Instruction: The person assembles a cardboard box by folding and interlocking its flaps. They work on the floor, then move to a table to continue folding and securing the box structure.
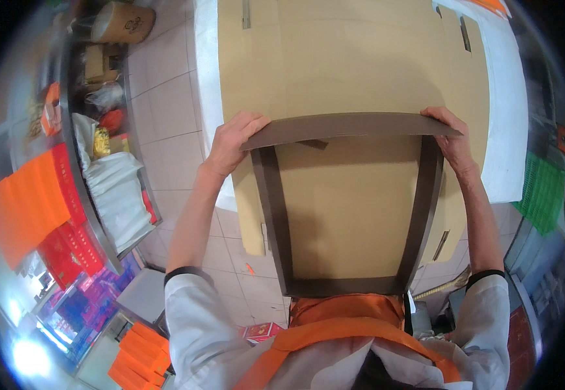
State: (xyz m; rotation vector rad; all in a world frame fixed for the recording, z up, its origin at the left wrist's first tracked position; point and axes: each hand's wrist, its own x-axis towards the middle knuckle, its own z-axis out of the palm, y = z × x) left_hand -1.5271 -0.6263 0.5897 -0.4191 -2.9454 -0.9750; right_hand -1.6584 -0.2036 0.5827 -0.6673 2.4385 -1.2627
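Note:
A dark brown rectangular cardboard frame [354, 125] with upright sides lies in front of me, its near side close to my orange apron. At the far left corner, my left hand [234, 140] has its fingers curled over the top edge of the far side. My right hand [453, 136] grips the same side at the far right corner, thumb and fingers around it. Tan cardboard shows inside the frame; I cannot tell whether it is the frame's own bottom. Under and beyond it spreads a large tan cardboard sheet [354, 65] with narrow slots cut near its edges.
White sheeting [507, 110] extends past the cardboard on the right. To the left, across tiled floor [165, 110], stands a metal-edged shelf holding a white bag [117, 188] and a small carton. Orange folded material [141, 357] sits at lower left, and a green crate [542, 192] at right.

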